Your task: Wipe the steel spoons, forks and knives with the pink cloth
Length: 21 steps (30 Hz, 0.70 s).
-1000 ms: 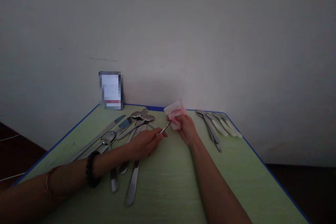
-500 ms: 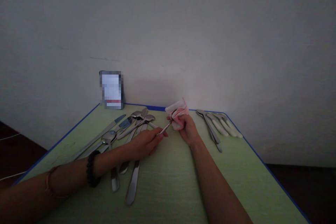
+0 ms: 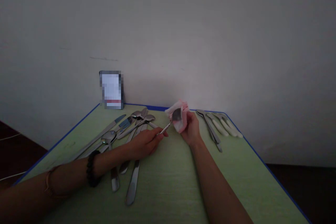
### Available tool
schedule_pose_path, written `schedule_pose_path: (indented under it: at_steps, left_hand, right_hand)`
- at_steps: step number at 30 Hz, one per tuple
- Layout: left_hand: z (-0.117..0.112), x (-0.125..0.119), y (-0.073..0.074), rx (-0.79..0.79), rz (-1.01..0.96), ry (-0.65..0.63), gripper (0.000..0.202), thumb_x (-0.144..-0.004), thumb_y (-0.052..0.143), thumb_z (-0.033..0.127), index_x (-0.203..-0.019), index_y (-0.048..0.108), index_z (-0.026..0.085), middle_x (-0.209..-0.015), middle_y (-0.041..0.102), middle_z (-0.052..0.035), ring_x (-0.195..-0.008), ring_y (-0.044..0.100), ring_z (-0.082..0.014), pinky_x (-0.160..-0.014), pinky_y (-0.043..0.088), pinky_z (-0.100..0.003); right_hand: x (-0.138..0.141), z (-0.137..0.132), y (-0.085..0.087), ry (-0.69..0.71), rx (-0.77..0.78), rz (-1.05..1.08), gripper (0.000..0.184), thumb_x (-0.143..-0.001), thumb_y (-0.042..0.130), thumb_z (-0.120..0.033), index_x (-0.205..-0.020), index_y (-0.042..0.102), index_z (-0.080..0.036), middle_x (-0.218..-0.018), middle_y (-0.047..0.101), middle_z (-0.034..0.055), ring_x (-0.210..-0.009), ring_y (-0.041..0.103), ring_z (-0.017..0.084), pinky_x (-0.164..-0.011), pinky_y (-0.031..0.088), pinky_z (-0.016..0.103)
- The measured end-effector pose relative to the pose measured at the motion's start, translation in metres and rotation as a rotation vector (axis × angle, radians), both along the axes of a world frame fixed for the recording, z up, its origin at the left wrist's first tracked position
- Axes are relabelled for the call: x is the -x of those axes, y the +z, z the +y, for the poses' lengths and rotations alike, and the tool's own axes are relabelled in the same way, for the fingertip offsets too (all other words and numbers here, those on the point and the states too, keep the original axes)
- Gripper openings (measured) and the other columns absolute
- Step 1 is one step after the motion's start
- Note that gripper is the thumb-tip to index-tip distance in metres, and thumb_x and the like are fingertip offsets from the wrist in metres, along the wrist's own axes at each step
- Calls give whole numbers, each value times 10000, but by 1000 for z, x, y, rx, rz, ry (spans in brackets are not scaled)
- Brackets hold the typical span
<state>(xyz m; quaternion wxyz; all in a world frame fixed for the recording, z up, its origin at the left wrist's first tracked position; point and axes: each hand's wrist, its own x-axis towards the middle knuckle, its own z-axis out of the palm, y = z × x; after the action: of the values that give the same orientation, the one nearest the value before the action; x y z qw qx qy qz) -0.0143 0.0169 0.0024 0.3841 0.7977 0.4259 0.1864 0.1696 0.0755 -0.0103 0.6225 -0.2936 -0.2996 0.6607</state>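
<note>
My left hand (image 3: 148,142) is closed on the handle of a metal spoon (image 3: 176,114), which points up and to the right. The spoon's bowl rests against a pink and white cloth (image 3: 185,106). That cloth is in my right hand (image 3: 192,129), whose fingers are mostly hidden behind it. Under and beside my left arm lies a loose pile of metal cutlery, with a spoon (image 3: 109,137) and a table knife (image 3: 132,185) among several pieces.
On the right of the green table (image 3: 168,189) lie a metal spoon (image 3: 210,127) and several white-handled utensils (image 3: 220,126). A phone with a lit, blurred screen (image 3: 112,90) leans against the wall (image 3: 168,35) at the back left.
The cloth has opened out around the spoon's bowl, which now shows where it was mostly covered before. My right hand has turned slightly; my left hand stays in place.
</note>
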Motion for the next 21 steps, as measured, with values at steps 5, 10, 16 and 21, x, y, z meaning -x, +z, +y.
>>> schedule_pose_path:
  at_steps: [5,10,16,21]
  left_hand:
    - [-1,0,2,-6,3,-1,409,-963,281,385,-1126,565,138,-499,424,79,-464,456,-122,-528,376,-227]
    - [-1,0,1,-1,-4,11,395,-966,285,389,-1117,562,150,-496,430,80,-463,453,-118,-526,372,-223]
    - [0,0,-1,8,-31,7,395,-969,275,386,-1118,557,152,-468,422,90,-438,426,-111,-515,369,-215]
    - [0,0,0,12,-21,15,405,-967,280,406,-1104,561,149,-465,408,93,-433,417,-113,-520,371,-221]
  right_hand:
    - [-2,3,0,-52,-15,54,139,-674,568,-375,-680,578,-236,-658,633,-28,-627,557,160,-651,492,300]
    - [1,0,-2,-3,-12,-129,295,-678,693,-500,-776,632,-228,-749,672,-7,-665,584,156,-642,479,282]
    - [2,-4,-9,16,-131,-284,298,-633,782,-377,-854,664,-218,-716,654,-39,-620,542,113,-593,417,225]
    - [0,-2,-11,28,-138,-269,346,-618,788,-308,-929,654,-234,-789,693,-27,-659,587,120,-618,434,228]
